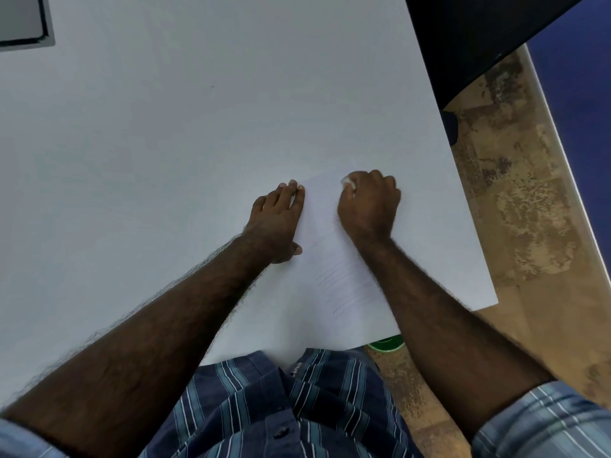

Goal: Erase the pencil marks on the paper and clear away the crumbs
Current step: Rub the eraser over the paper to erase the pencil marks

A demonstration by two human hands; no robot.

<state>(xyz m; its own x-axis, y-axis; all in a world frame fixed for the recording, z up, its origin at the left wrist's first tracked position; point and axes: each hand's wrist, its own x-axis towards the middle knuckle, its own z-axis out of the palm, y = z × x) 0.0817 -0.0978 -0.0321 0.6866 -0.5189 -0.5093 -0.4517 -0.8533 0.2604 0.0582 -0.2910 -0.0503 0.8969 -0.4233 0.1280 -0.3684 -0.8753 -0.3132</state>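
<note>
**Eraser at the far end of the sheet**

Paper (pixel 330 256) is lying on the white table (pixel 148 143), slanted, its right side running close to the table's right edge and its near end reaching toward the person's striped shirt (pixel 281 408). Faint pencil marks (pixel 344 285) are showing as thin slanting lines across the nearer half of the sheet; the farther half is looking almost bare, though the marks are too pale to judge well.

The right hand (pixel 368 201) is sitting over the sheet's far end with its fingers curled tight round a small white eraser (pixel 347 182), only a tip of which is peeking out at the knuckles. The left hand (pixel 276 223) is lying flat along the sheet's left edge, fingers straight and close together, fingertips resting at the far left corner and the thumb pressing on the paper lower down.

To the left and ahead the tabletop is stretching wide and plain (a grey framed panel (pixel 23 21) is sitting at the far left corner). To the right the room is tight: the table is ending just past the sheet, with mottled brown floor (pixel 515 200) beyond and a black object (pixel 472 38) overlapping the far right corner. Something green (pixel 386 343) is showing below the near edge. No crumbs are clear enough to make out.
</note>
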